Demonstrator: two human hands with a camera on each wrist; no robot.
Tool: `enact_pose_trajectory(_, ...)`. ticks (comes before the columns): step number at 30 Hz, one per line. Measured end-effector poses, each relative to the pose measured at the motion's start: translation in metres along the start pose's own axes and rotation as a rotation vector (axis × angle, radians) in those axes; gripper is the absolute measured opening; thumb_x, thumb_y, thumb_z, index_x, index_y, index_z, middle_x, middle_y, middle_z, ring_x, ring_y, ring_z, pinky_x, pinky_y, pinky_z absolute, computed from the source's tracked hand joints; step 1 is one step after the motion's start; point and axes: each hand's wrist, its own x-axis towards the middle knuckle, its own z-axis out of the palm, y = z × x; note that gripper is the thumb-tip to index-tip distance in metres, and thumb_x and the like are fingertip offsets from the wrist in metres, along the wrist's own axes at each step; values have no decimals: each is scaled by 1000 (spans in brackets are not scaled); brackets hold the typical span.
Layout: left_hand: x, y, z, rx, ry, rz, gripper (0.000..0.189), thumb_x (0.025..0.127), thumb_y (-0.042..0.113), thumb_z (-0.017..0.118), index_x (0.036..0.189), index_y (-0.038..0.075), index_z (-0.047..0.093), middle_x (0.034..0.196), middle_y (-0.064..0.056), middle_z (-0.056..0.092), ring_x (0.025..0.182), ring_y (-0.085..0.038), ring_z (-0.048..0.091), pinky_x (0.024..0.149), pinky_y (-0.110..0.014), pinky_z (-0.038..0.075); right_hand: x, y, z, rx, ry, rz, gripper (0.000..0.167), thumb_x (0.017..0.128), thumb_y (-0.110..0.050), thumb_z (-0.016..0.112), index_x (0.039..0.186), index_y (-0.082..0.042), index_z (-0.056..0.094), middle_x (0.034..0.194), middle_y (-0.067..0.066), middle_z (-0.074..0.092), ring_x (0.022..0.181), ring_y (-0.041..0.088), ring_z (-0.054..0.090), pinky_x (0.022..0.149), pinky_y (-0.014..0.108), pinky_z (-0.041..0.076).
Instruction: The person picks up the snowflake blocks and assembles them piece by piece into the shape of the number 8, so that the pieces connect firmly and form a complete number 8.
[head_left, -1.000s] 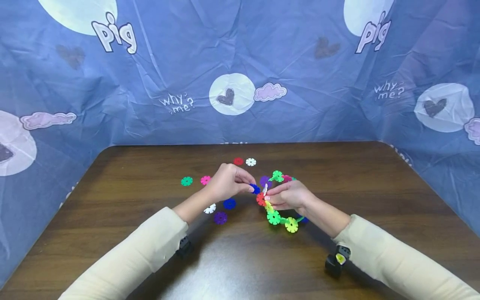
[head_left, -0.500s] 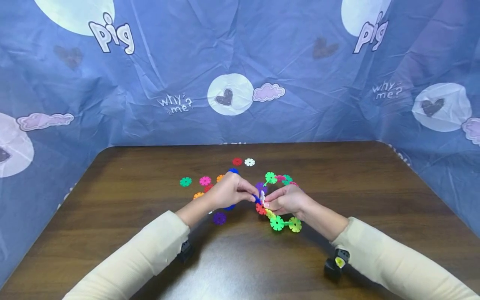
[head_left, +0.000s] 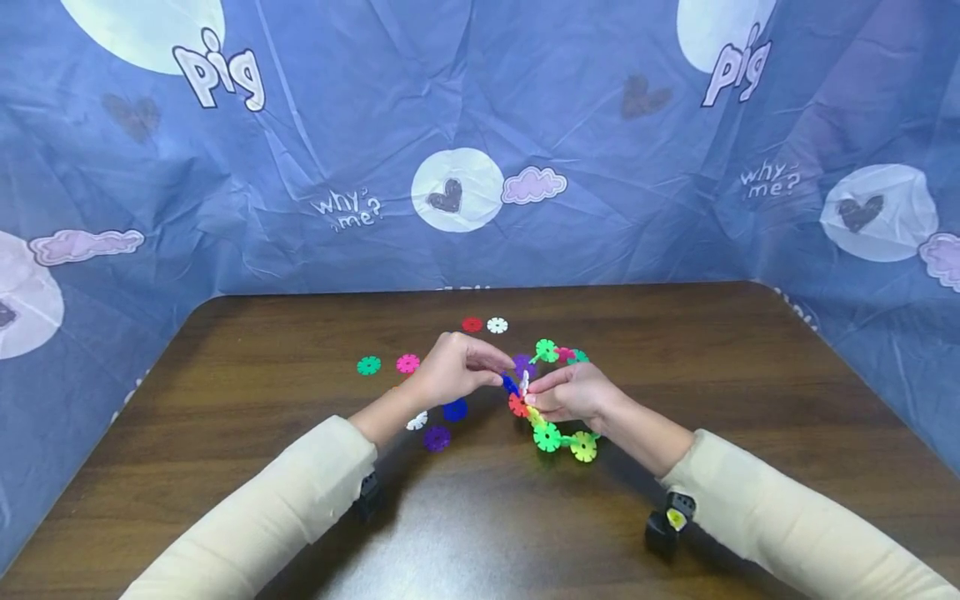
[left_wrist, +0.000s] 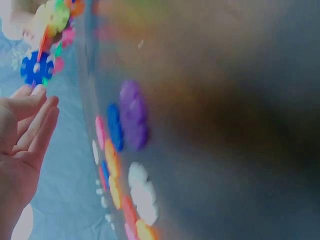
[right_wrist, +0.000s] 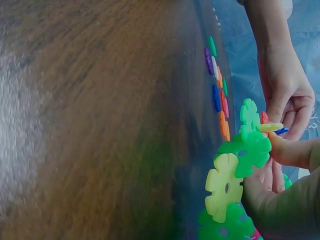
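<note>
My left hand (head_left: 453,367) pinches the rim of a blue notched snowflake disc (head_left: 510,383) between thumb and fingertips. The blue disc meets a red disc (head_left: 518,406) at the end of a colourful chain of linked discs; in the left wrist view the blue disc (left_wrist: 36,68) faces the camera with an orange-red one edge-on against it. My right hand (head_left: 577,392) pinches the chain close to the red disc and an upright white disc (head_left: 525,382). Green discs (head_left: 547,437) and yellow discs (right_wrist: 220,185) hang below that hand, which hides part of the loop.
Loose discs lie on the brown table (head_left: 450,533) around my left forearm: purple (head_left: 437,439), blue (head_left: 455,409), white (head_left: 417,421), pink (head_left: 408,363) and green (head_left: 369,365). Farther back are a red disc (head_left: 472,324) and a white disc (head_left: 497,325). A printed blue cloth (head_left: 315,150) encloses the table.
The blue disc has come from beside the red disc into contact with it. Both hands and the chain dipped toward me, then moved back up a little.
</note>
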Motion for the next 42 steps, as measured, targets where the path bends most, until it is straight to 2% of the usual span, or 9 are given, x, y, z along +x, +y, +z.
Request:
enact_pose_trajectory(2,4,-2,-5,21,-2,-32,16,80,-1,73,96,-2,74,96,-17,75,89,-25,74,76,-24,59,0,-1,-2,-6,12,5,32,86,-4,68,114,11,63,77,-4,70,71,6,65,80,31,60)
enact_pose_trajectory(7,16,-10,-18,157,-52,-130,14,82,1,72,96,0,74,97,-14,75,91,-24,73,82,-32,59,-1,-3,-6,-20,29,11,33,86,-5,68,114,10,62,81,-2,70,72,6,65,79,29,60)
enact_pose_trajectory(13,25,-20,-16,376,-149,-236,18,83,11,75,97,2,73,97,-11,75,93,-22,70,86,-32,57,-1,-1,-10,-32,38,23,33,87,-6,68,116,9,62,83,-2,69,72,5,64,78,27,60)
enact_pose_trajectory(19,29,-19,-6,506,-209,-249,25,80,16,78,100,0,72,97,-11,74,94,-21,69,87,-32,56,0,1,-12,-28,45,26,31,86,-6,69,113,9,63,81,-2,69,71,6,64,77,28,60)
enact_pose_trajectory(25,32,-17,-3,556,-208,-269,21,77,16,80,92,3,72,90,-8,73,87,-18,67,81,-29,56,1,2,-13,-28,48,25,32,86,-5,68,114,9,63,82,-1,69,72,7,63,77,27,60)
enact_pose_trajectory(29,33,-16,-3,518,-167,-302,22,74,14,83,88,5,68,84,-7,72,81,-17,65,77,-28,55,2,1,-14,-36,53,32,32,87,-6,68,115,9,62,85,0,68,74,7,64,78,27,60)
enact_pose_trajectory(33,32,-16,-3,423,-114,-332,13,76,8,80,84,6,70,83,-8,72,79,-16,64,74,-27,55,2,1,-14,-36,57,41,32,87,-7,68,115,8,63,86,1,69,73,8,63,78,27,60)
enact_pose_trajectory(38,27,-13,-6,222,-44,-389,9,79,4,76,87,1,75,83,-12,75,69,-15,70,62,-22,57,3,1,-14,-31,60,44,30,87,-6,68,114,8,63,84,1,68,73,8,63,76,26,60)
enact_pose_trajectory(42,25,-7,-8,10,-2,-484,9,80,2,75,88,0,75,80,-13,76,61,-15,71,59,-23,58,4,2,-13,-27,59,41,30,86,-4,68,113,9,63,83,0,68,72,7,63,75,26,60)
